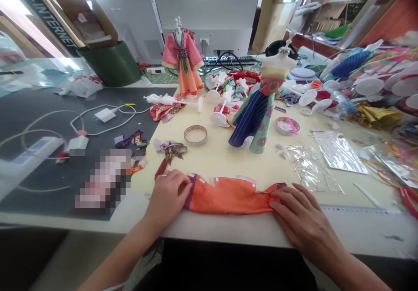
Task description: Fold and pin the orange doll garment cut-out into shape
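Note:
An orange piece of doll clothing [228, 195] with purple patterned ends lies stretched sideways along the front of the table. Small white tabs show along its upper edge. My left hand [168, 197] pinches its left end, thumb and fingers closed on the purple trim. At the opposite end, the fingers of my right hand [303, 215] press together on the orange cloth, partly covering the trim. A dark red strip [161, 168] sticks out beyond my left fingers. Just past the garment lies a small bundle of patterned ribbon [171, 149].
A doll form in a blue and green dress [250, 117] stands behind the garment. Farther back is one in a pink robe [183, 54]. A tape roll [195, 134], a small dish [287, 125], clear plastic bags [311, 167] and a ruler [359, 209] lie around.

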A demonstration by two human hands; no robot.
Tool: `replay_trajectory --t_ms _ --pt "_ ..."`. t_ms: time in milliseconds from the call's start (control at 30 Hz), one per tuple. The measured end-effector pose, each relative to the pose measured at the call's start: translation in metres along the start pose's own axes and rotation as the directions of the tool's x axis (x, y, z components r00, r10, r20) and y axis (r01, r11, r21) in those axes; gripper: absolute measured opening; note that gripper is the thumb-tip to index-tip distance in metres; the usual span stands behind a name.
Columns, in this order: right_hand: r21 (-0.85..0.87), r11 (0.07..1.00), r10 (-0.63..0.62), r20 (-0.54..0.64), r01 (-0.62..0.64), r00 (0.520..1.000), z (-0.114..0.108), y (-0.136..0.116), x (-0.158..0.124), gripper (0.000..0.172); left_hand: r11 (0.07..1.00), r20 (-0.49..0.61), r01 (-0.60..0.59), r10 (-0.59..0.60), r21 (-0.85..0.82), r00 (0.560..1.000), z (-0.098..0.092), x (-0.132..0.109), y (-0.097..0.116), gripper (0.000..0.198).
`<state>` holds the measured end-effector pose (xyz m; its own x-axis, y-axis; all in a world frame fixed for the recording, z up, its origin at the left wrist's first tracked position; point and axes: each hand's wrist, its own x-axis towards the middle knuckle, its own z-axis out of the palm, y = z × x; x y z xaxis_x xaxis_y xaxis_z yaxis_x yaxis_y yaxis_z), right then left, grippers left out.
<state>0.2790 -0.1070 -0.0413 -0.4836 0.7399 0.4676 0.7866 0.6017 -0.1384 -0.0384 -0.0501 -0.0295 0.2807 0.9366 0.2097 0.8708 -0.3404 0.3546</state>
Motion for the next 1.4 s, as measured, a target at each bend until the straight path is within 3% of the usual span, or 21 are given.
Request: replay_trajectory --t_ms 267,367,500,600,700,800,1000,1100,1233,1400 --pt "-0.174 0.981 0.074 -0.051 -0.082 0.996 -0.007 0.022 -0.004 0.023 0.990 0.045 -0.139 0.141 -0.034 0.989 -0.006 -0.026 0.022 0.016" --pt "-0.081 0.993 0.077 -0.088 -0.084 0.993 -0.008 0.004 0.004 0.035 0.988 0.032 -0.123 0.126 -0.090 0.992 -0.008 -0.027 0.021 0.017" --pt "0.102 0.993 -0.063 -0.033 0.066 0.997 -0.001 -0.039 0.024 0.036 0.995 -0.008 -0.093 0.093 -0.048 0.996 -0.005 -0.017 0.013 0.011" --pt "0.184 0.977 -0.130 0.103 0.110 0.986 0.011 -0.063 0.037 0.031 0.995 0.094 -0.101 0.101 -0.006 0.990 -0.004 -0.008 0.013 0.020" --pt "0.216 0.969 -0.162 0.193 0.119 0.968 0.022 -0.070 0.041 0.027 0.992 0.182 -0.125 0.123 -0.001 0.976 -0.005 0.000 0.019 0.012" --pt "0.239 0.966 -0.156 0.228 0.100 0.961 0.023 -0.068 0.039 0.026 0.992 0.211 -0.121 0.128 -0.043 0.969 -0.007 0.003 0.023 0.001" --pt "0.317 0.947 -0.134 0.268 0.044 0.954 0.014 -0.057 0.054 0.023 0.987 0.212 -0.099 0.125 -0.129 0.969 -0.004 0.007 0.024 0.008" --pt "0.245 0.969 -0.105 0.276 0.036 0.955 0.016 -0.049 0.071 0.020 0.981 0.199 -0.054 0.091 -0.186 0.976 -0.003 0.024 0.023 0.007" --pt "0.132 0.984 -0.156 0.360 0.116 0.920 0.017 -0.038 0.080 0.017 0.960 0.235 -0.037 0.105 -0.276 0.966 -0.001 0.049 0.025 0.005" --pt "0.185 0.983 -0.069 0.359 0.002 0.931 0.008 -0.023 0.073 0.015 0.895 0.292 -0.044 0.191 -0.444 0.937 0.006 0.062 0.032 0.031"
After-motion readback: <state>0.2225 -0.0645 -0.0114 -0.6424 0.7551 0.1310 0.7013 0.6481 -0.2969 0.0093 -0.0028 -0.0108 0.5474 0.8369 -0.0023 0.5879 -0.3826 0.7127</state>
